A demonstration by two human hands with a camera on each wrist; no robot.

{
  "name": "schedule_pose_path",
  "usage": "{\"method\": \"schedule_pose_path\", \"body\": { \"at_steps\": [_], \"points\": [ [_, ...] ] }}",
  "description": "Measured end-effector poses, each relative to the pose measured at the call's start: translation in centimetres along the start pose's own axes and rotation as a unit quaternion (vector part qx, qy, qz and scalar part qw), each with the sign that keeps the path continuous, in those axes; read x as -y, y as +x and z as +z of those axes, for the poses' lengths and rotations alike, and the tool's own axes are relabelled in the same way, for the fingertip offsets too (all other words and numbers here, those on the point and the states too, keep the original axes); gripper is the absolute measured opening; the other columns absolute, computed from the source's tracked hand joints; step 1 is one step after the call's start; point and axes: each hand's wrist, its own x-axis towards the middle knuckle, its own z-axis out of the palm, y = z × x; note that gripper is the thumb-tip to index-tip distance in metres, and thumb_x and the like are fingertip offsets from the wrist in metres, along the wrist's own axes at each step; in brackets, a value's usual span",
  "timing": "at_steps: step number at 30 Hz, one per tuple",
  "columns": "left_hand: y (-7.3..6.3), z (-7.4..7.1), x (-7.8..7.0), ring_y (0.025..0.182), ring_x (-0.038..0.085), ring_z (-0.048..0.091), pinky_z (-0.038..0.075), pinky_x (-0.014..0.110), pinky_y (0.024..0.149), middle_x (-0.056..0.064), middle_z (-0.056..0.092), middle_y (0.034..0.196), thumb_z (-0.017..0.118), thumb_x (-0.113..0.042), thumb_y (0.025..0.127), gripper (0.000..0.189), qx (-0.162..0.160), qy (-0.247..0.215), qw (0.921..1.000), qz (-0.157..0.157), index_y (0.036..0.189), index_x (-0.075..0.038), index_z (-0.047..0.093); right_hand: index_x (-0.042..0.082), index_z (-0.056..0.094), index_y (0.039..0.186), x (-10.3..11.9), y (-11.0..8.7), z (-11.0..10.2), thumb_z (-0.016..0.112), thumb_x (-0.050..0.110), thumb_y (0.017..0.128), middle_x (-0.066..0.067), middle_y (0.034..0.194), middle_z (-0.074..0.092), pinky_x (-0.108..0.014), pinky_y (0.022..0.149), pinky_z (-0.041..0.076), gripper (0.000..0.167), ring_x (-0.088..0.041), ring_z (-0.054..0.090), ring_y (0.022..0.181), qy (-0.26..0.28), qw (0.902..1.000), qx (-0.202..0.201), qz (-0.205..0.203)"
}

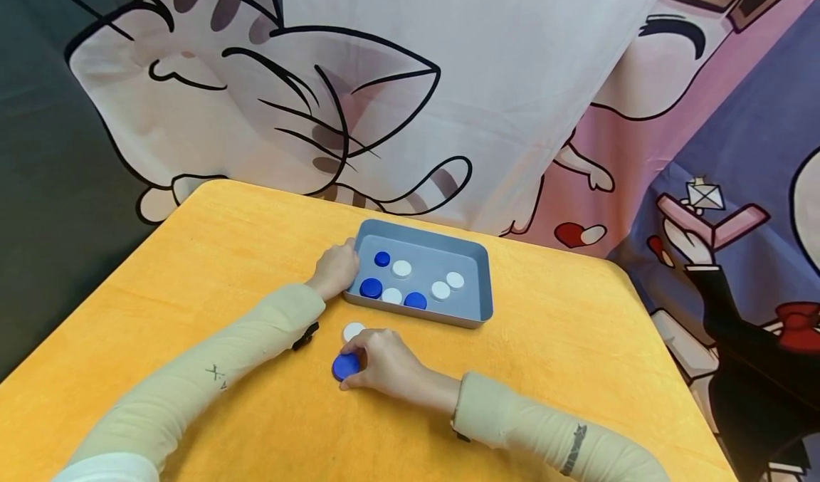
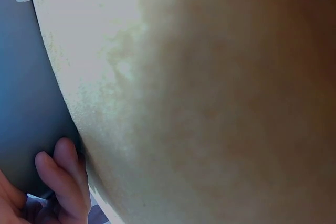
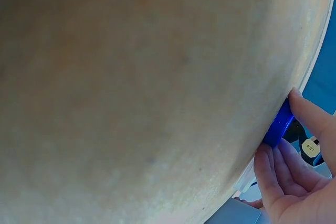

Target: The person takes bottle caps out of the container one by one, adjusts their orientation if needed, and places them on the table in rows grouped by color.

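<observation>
My left hand (image 1: 337, 270) grips the left end of a grey-blue tray (image 1: 428, 251), at its rim. In the left wrist view, its fingers (image 2: 64, 174) lie against the tray's outer wall. Below the tray, my right hand (image 1: 392, 368) pinches a blue bottle cap (image 1: 346, 367) between thumb and fingers, low over the tabletop. In the right wrist view the same cap stands tilted between the fingertips. A white cap (image 1: 353, 331) lies just beyond it, partly overlapped by the right hand. Inside the tray are several white caps (image 1: 401, 268) and blue caps (image 1: 371, 287).
A yellow cloth (image 1: 564, 368) covers the table under the tray and both arms. Behind the table hangs a curtain (image 1: 512, 90) printed with cartoon figures. Dark bands are strapped near both wrists.
</observation>
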Motion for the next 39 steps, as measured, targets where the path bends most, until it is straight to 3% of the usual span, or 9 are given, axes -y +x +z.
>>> {"method": "schedule_pose_path", "body": {
  "at_steps": [21, 28, 39],
  "points": [
    [0.0, 0.0, -0.1, 0.088, 0.032, 0.067, 0.056, 0.044, 0.079, 0.024, 0.066, 0.101, 0.037, -0.014, 0.101, 0.033, 0.002, 0.007, 1.0000, -0.003, 0.126, 0.005, 0.048, 0.013, 0.073, 0.102, 0.3, 0.1, -0.2, 0.085, 0.037, 0.068, 0.005, 0.096, 0.072, -0.014, 0.083, 0.050, 0.043, -0.002, 0.063, 0.088, -0.031, 0.9993, 0.019, -0.006],
    [0.0, 0.1, 0.0, 0.090, 0.034, 0.068, 0.056, 0.045, 0.078, 0.025, 0.066, 0.102, 0.037, -0.014, 0.101, 0.032, -0.004, 0.012, 0.9999, -0.002, 0.124, 0.005, 0.049, 0.011, 0.073, 0.099, 0.3, 0.1, -0.8, 0.084, 0.039, 0.069, 0.004, 0.092, 0.073, -0.010, 0.077, 0.048, 0.042, -0.002, 0.063, 0.083, -0.029, 0.9988, -0.009, -0.039],
    [0.2, 0.1, 0.1, 0.085, 0.035, 0.068, 0.056, 0.045, 0.077, 0.024, 0.066, 0.096, 0.039, -0.014, 0.101, 0.033, -0.004, 0.016, 0.9999, -0.002, 0.127, 0.005, 0.048, 0.010, 0.075, 0.098, 0.2, 0.9, -2.9, 0.083, 0.026, 0.074, 0.000, 0.093, 0.075, -0.019, 0.077, 0.053, 0.031, -0.008, 0.068, 0.085, 0.094, 0.9954, -0.015, 0.015]
  ]
}}
